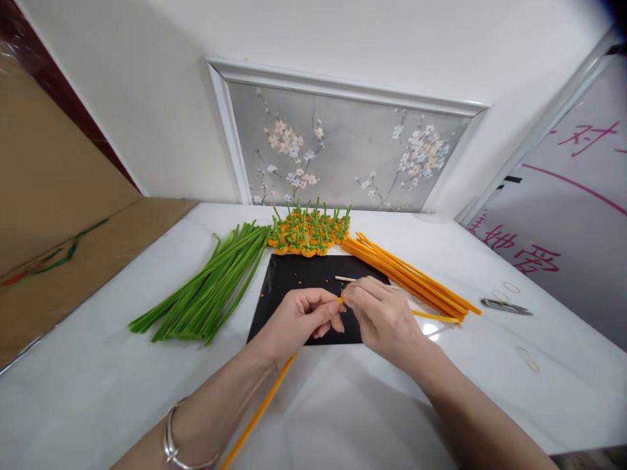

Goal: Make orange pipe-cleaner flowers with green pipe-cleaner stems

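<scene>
Over the black mat (289, 281), my left hand (308, 316) is closed in a pinch on an orange pipe cleaner (259, 412). Its long end trails below my left wrist toward the bottom of the view. A small orange bit shows between the fingertips of both hands. My right hand (385, 316) pinches at the same spot, its fingers meeting those of the left; its grip is partly hidden. A thin pale stick (345, 279) passes behind my right hand; whether it lies on the mat or is touched I cannot tell.
Green pipe cleaners (210, 287) lie in a bundle at left, orange ones (416, 281) at right. Several orange flowers with green stems (308, 232) stand behind the mat. Scissors (507, 307) and clear rings (528, 359) lie at right. A cardboard box (63, 163) borders the left.
</scene>
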The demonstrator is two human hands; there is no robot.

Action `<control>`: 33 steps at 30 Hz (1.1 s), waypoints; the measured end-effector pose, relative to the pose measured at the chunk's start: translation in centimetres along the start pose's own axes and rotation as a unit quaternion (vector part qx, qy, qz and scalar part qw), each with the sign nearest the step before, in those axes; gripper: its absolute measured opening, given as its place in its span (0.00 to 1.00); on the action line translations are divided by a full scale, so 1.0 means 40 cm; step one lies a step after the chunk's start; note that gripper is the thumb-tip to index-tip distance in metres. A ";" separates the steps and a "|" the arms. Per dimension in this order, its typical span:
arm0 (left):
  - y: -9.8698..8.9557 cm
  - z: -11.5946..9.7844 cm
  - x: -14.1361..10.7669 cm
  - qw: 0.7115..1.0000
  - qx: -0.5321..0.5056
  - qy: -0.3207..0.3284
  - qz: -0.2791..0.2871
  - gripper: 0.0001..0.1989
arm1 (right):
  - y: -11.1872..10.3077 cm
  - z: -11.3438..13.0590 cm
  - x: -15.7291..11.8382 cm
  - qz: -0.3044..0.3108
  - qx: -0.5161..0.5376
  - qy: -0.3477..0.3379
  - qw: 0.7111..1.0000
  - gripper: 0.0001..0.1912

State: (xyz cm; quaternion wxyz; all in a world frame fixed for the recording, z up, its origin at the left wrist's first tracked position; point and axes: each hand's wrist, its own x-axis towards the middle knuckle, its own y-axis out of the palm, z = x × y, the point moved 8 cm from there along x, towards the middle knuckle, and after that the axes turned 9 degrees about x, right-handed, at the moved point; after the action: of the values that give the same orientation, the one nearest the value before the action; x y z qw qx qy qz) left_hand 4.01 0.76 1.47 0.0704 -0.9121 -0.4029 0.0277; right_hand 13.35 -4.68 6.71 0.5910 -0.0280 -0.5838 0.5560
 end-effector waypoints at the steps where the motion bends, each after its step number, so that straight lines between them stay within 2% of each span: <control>1: -0.007 -0.020 -0.004 0.994 0.099 0.046 -0.023 0.12 | 0.005 -0.013 0.000 0.008 0.021 0.039 0.999 0.11; 2: -0.011 -0.040 -0.010 0.973 0.204 0.094 -0.046 0.13 | 0.010 -0.026 -0.002 0.017 0.047 0.078 0.996 0.11; 3: -0.010 -0.059 -0.018 0.939 0.308 0.140 -0.067 0.13 | 0.017 -0.040 -0.004 0.030 0.078 0.117 0.990 0.10; 5: 0.005 -0.085 -0.037 0.844 0.480 0.221 -0.091 0.14 | 0.036 -0.066 -0.012 0.069 0.159 0.189 0.967 0.10; 7: 0.028 -0.092 -0.052 0.762 0.579 0.276 -0.093 0.14 | 0.054 -0.086 -0.021 0.105 0.243 0.254 0.930 0.10; 8: 0.036 -0.092 -0.056 0.739 0.601 0.291 -0.090 0.14 | 0.059 -0.094 -0.025 0.115 0.277 0.281 0.912 0.10; 9: 0.042 -0.092 -0.059 0.728 0.610 0.299 -0.085 0.15 | 0.062 -0.099 -0.029 0.121 0.304 0.303 0.895 0.10; 11: 0.043 -0.092 -0.057 0.741 0.598 0.293 -0.084 0.15 | 0.064 -0.104 -0.031 0.123 0.332 0.321 0.878 0.10; 13: 0.024 -0.089 -0.045 0.801 0.538 0.248 -0.092 0.15 | 0.058 -0.101 -0.026 0.114 0.328 0.300 0.888 0.08; 15: -0.004 -0.070 -0.026 0.887 0.421 0.166 -0.091 0.15 | 0.037 -0.092 -0.016 0.075 0.285 0.237 0.926 0.06; 17: -0.020 -0.033 -0.010 0.960 0.265 0.068 -0.064 0.15 | 0.009 -0.072 -0.008 0.026 0.206 0.139 0.968 0.11; 19: -0.019 0.002 -0.002 0.993 0.110 -0.015 -0.028 0.12 | -0.007 -0.043 -0.008 -0.001 0.118 0.040 0.992 0.14; 21: -0.012 0.025 -0.001 0.997 -0.003 -0.073 -0.003 0.10 | -0.009 -0.020 -0.011 -0.003 0.051 -0.032 0.998 0.13; 23: -0.008 0.033 -0.003 0.994 -0.048 -0.101 0.007 0.09 | -0.008 -0.007 -0.011 0.003 0.009 -0.068 0.998 0.13; 25: -0.010 0.024 -0.004 0.996 -0.015 -0.084 0.007 0.10 | -0.009 -0.004 -0.006 0.005 -0.008 -0.070 0.998 0.13; 27: -0.019 -0.003 -0.004 0.995 0.093 -0.021 -0.009 0.11 | -0.007 -0.010 -0.001 0.006 -0.007 -0.047 0.999 0.13; 28: -0.022 -0.020 -0.005 0.986 0.163 0.021 -0.022 0.13 | -0.005 -0.015 0.000 0.007 0.000 -0.031 0.999 0.12; 30: -0.021 -0.052 -0.012 0.943 0.311 0.105 -0.051 0.15 | 0.006 -0.025 0.000 0.017 0.018 0.001 1.000 0.11; 33: -0.004 -0.078 -0.027 0.837 0.503 0.201 -0.083 0.15 | 0.026 -0.040 -0.005 0.040 0.036 0.050 0.997 0.10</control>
State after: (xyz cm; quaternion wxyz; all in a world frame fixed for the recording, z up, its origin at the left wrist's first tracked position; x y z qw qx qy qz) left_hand 3.50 -0.25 4.58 0.6008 -0.6998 -0.3846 0.0363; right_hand 13.91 -3.45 5.36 0.5974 -0.0576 -0.5312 0.5980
